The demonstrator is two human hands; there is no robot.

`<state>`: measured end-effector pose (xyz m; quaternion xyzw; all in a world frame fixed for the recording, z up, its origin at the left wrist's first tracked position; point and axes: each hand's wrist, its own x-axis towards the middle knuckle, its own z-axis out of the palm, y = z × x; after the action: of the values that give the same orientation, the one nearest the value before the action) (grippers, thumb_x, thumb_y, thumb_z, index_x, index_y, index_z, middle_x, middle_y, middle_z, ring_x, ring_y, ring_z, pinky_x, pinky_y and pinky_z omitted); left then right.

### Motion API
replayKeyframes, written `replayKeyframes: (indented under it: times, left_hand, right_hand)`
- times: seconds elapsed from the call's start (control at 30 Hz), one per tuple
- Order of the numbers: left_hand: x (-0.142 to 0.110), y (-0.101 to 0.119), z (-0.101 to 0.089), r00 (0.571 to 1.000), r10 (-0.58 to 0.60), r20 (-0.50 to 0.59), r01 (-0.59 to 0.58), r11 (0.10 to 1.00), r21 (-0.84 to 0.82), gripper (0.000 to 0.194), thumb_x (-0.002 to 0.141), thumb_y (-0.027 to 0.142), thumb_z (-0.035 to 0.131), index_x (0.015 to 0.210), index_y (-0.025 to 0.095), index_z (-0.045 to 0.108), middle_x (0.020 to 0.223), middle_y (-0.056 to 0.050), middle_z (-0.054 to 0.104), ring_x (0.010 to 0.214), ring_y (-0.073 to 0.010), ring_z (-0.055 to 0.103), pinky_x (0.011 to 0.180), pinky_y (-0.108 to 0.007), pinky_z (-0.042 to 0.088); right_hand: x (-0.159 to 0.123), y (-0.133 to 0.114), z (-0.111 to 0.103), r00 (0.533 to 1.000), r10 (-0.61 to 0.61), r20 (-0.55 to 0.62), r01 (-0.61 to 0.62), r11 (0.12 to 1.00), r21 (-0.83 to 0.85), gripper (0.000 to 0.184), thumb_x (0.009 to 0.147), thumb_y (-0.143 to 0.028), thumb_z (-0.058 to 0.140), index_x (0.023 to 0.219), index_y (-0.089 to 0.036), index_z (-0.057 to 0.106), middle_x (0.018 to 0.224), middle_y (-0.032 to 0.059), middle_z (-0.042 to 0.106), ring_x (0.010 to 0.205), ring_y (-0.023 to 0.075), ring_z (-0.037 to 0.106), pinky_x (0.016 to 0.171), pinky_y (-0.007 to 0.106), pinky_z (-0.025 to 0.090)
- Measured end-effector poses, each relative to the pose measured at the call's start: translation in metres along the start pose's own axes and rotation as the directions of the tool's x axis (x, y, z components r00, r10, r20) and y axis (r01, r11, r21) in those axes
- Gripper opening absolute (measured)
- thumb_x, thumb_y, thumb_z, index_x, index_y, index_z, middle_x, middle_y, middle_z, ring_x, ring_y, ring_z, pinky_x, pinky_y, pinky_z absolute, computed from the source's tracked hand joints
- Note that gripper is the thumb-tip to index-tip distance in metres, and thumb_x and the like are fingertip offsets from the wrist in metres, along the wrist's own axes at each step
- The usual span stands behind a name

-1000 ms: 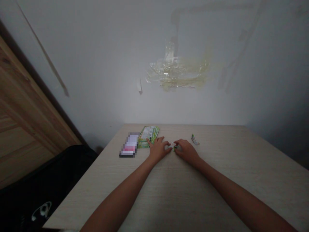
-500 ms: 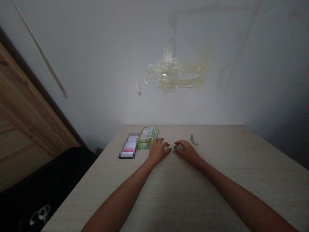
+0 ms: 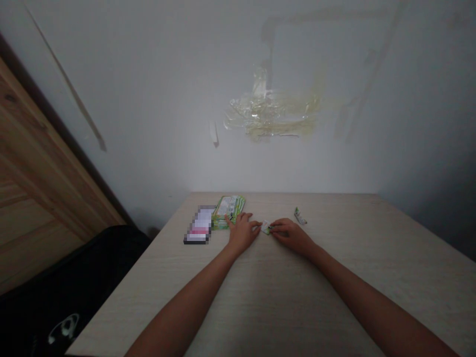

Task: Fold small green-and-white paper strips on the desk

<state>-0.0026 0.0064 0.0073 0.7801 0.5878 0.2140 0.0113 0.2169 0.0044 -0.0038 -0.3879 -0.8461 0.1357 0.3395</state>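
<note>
Between my two hands, just above or on the table, is a small white-and-green piece (image 3: 265,227) that looks like paper or a wrapper; it is too small to tell its kind. My left hand (image 3: 243,232) pinches its left side with thumb and forefinger, the other fingers spread toward a stack of green-and-white packets (image 3: 227,206). My right hand (image 3: 292,235) has its fingertips closed together on the piece's right side. Beyond the right hand lies a small folded piece (image 3: 299,216), white and green with dark marks, apart from both hands.
A phone (image 3: 200,225) with a blurred screen lies left of the packets on the pale wooden table (image 3: 238,297). Behind the table rises a wall (image 3: 163,99) with old tape (image 3: 273,116) on it. Black fabric (image 3: 92,267) and wooden boards (image 3: 37,148) stand at the left.
My right hand has shifted slightly right and its fingers have come closer together. The small piece now shows flatter and more of it is visible. My left hand stays nearly in place.
</note>
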Motion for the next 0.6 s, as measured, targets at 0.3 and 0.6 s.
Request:
replayKeyframes:
  times: [0.3,0.6]
  left_hand:
    - [0.0016,-0.0038,0.0022,1.0,-0.018,-0.011,0.018,0.999,-0.033,0.02,0.088,0.042,0.058,0.104,0.045,0.07,0.134,-0.001,0.055,0.132,-0.0307,0.038,0.104,-0.078,-0.001]
    - [0.004,-0.0023,0.0022,0.999,-0.019,-0.026,0.019,1.0,0.017,0.021,0.082,0.046,0.063,0.101,0.044,0.071,0.138,0.0,0.053,0.135,-0.0328,0.034,0.105,-0.077,-0.006]
  right_hand:
    - [0.0027,0.0049,0.0032,0.999,0.027,-0.044,-0.026,1.0,0.01,0.02,0.088,-0.019,0.058,0.1,-0.022,0.074,0.101,0.0067,0.074,0.102,0.0212,0.063,0.097,0.041,0.047]
    - [0.0029,0.006,0.0048,0.998,0.047,-0.046,-0.045,0.998,0.043,0.018,0.085,-0.02,0.061,0.095,-0.023,0.075,0.102,0.0066,0.073,0.099,0.0206,0.064,0.093,0.038,0.049]
